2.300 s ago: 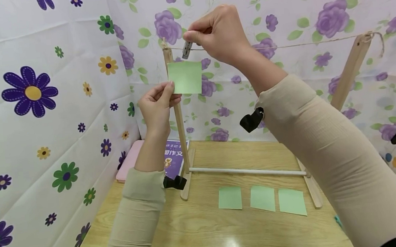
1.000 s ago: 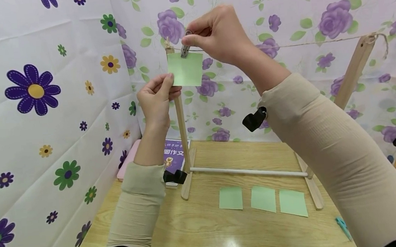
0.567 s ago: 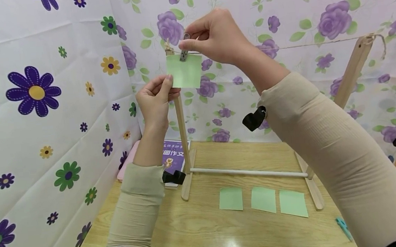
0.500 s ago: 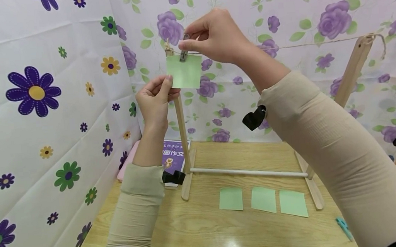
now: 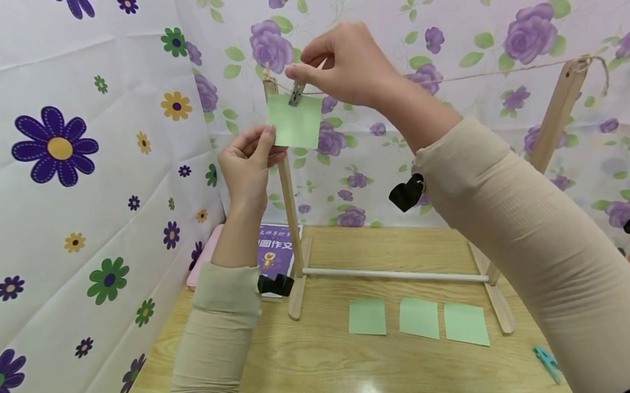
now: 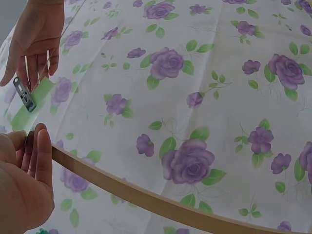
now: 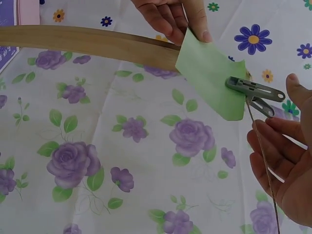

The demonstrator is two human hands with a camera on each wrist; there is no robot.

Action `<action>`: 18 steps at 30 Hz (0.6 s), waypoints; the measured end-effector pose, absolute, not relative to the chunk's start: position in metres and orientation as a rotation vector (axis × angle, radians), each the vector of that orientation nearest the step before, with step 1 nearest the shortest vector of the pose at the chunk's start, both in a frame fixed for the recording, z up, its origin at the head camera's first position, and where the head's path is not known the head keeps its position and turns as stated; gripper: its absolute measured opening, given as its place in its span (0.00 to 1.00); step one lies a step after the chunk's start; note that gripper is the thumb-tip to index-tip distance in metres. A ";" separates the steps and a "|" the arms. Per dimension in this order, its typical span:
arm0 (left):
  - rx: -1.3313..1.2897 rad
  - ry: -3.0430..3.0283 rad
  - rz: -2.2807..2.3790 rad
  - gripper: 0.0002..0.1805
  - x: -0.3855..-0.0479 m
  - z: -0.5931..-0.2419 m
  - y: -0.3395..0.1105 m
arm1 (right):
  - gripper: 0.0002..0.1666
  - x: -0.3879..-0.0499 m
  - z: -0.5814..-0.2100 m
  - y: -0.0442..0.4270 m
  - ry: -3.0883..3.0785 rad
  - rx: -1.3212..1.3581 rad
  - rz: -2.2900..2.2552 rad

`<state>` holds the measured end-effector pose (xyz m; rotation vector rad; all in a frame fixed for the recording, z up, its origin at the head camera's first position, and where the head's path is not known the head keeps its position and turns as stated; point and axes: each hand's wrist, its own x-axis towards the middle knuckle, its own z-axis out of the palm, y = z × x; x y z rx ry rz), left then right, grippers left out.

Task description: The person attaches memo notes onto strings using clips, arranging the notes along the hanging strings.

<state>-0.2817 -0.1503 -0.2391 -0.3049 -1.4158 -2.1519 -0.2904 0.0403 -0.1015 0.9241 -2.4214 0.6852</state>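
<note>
Between thumb and fingers, my left hand [image 5: 246, 168] pinches the lower left corner of a green paper square [image 5: 295, 121]. A metal clip [image 5: 296, 93] grips the paper's top edge at the string [image 5: 461, 77], close to the left post. My right hand [image 5: 351, 64] is beside the clip's handles; in the right wrist view its thumb and fingers [image 7: 273, 136] are spread apart around the clip [image 7: 256, 90], not pressing it. The left wrist view also shows the right hand [image 6: 38, 44] with extended fingers behind the clip [image 6: 24, 95].
Three green squares [image 5: 366, 317] lie on the table [image 5: 317, 369] in front of the white rod [image 5: 396, 273]. Wooden posts [image 5: 558, 112] hold the string. A purple book [image 5: 276, 252] and a pink item [image 5: 204, 260] are at back left, a teal clip [image 5: 547, 363] at right.
The clip was brought down onto the paper's top edge. My right thumb and fingers have since let go of its handles, and paper and clip hang slightly lower and more tilted than half a second ago.
</note>
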 end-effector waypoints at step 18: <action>-0.329 -1.473 -2.120 0.07 -0.282 -0.249 -0.154 | 0.17 -0.288 -0.133 0.061 -1.617 1.012 0.795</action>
